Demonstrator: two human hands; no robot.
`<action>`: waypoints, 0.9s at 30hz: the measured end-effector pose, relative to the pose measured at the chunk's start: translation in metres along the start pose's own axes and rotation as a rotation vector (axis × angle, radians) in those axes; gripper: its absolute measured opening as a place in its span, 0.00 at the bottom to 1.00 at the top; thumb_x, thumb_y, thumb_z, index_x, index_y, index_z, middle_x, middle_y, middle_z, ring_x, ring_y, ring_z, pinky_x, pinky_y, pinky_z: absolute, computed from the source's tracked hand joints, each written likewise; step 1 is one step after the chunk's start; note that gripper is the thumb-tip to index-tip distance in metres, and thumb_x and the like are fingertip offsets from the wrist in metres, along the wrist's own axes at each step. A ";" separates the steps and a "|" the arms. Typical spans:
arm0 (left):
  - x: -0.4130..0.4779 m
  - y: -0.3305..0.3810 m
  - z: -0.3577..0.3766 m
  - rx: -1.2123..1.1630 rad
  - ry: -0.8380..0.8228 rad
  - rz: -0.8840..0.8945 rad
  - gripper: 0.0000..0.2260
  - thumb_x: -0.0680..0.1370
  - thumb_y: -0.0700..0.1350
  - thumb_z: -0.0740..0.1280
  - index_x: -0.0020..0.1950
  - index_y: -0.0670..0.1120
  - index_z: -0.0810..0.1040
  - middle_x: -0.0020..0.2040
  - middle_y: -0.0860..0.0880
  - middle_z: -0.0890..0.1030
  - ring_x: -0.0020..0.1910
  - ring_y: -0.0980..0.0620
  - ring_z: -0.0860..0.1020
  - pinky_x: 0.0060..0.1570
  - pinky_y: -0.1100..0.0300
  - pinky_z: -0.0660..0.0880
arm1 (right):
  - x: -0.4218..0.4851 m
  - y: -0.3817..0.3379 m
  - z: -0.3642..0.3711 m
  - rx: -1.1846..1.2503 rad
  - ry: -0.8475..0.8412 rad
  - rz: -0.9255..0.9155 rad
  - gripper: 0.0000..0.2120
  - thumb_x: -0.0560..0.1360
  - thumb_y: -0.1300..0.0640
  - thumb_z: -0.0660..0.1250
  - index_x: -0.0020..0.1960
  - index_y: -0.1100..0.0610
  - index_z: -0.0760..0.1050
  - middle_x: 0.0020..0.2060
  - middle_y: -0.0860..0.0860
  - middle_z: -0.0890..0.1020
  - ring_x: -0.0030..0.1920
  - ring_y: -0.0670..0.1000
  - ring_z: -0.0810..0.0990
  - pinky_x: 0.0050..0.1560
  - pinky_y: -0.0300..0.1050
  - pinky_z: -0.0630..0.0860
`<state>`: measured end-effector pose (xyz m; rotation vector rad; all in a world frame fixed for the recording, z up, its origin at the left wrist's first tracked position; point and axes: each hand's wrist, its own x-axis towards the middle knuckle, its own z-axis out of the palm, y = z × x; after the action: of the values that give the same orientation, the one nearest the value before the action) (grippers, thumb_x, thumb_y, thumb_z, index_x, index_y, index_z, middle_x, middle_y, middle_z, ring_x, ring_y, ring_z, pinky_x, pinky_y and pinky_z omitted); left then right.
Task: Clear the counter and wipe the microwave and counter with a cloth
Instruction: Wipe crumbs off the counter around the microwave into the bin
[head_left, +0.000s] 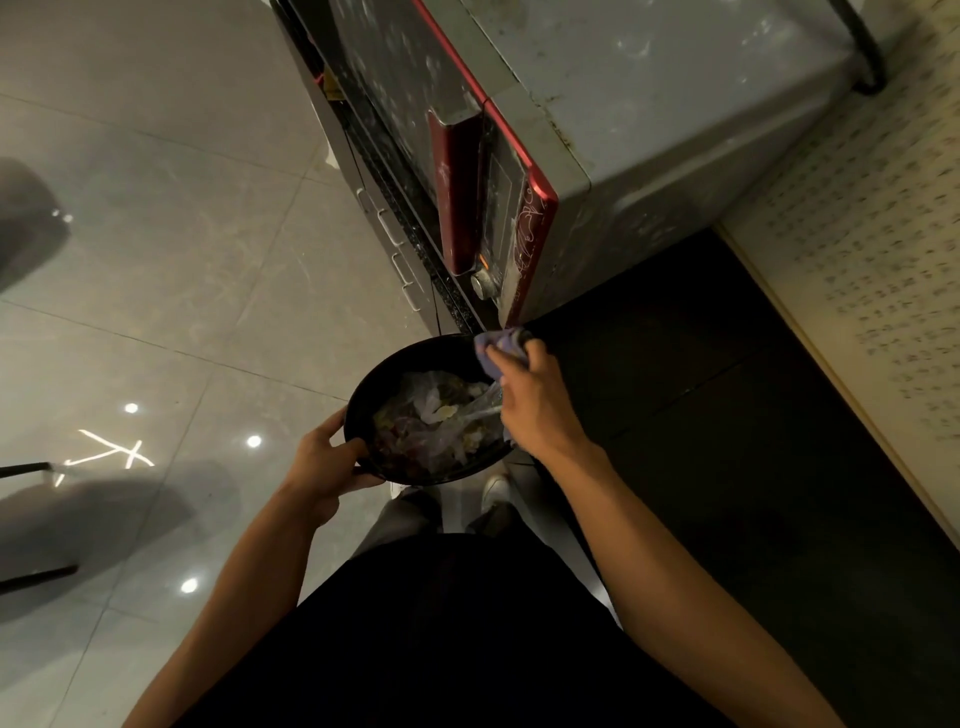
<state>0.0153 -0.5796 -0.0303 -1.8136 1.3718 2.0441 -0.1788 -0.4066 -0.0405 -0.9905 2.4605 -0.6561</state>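
Black shirt fabric (457, 623) fills the foreground, both bare forearms reaching past it. The left hand (324, 457) clasps the rim of a round, glossy black bowl (359, 400), held just off the edge of the smooth dark counter (701, 389). The right hand (530, 395) is bunched around a soft, crumpled lilac cloth (501, 343) at that edge, just below the dusty grey, red-trimmed microwave (649, 130). Crinkly plastic wrappers and scraps (436, 415) fill the bowl (probably light, yet tippy from one side), so a hold underneath would likely be steadier.

A single wide-angle view from the person's head looks steeply down — left hand (324, 462) and right hand (530, 400) close at centre, floor (156, 260) left, bench (727, 415) and microwave (649, 130) right.
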 end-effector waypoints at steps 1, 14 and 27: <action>0.001 0.000 0.000 -0.001 -0.003 -0.001 0.29 0.80 0.27 0.61 0.77 0.50 0.70 0.55 0.42 0.79 0.43 0.41 0.83 0.32 0.54 0.84 | -0.004 -0.004 0.003 0.013 -0.043 -0.040 0.25 0.80 0.61 0.62 0.76 0.48 0.66 0.67 0.54 0.63 0.62 0.54 0.69 0.62 0.50 0.75; -0.003 -0.003 -0.004 -0.046 -0.022 0.010 0.30 0.79 0.26 0.62 0.77 0.49 0.70 0.53 0.42 0.79 0.44 0.40 0.82 0.34 0.53 0.85 | -0.042 0.067 -0.082 0.250 0.542 0.568 0.21 0.83 0.56 0.60 0.75 0.48 0.68 0.71 0.58 0.63 0.62 0.51 0.71 0.55 0.32 0.66; 0.000 -0.011 -0.005 -0.052 -0.014 -0.002 0.31 0.78 0.26 0.62 0.77 0.49 0.69 0.56 0.41 0.79 0.41 0.42 0.82 0.34 0.51 0.85 | -0.039 0.043 -0.047 0.196 0.427 0.612 0.26 0.79 0.63 0.61 0.75 0.49 0.66 0.71 0.61 0.61 0.66 0.60 0.69 0.62 0.45 0.65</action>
<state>0.0259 -0.5765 -0.0359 -1.8160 1.3252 2.1064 -0.2003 -0.3379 -0.0187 0.0077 2.7729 -0.9276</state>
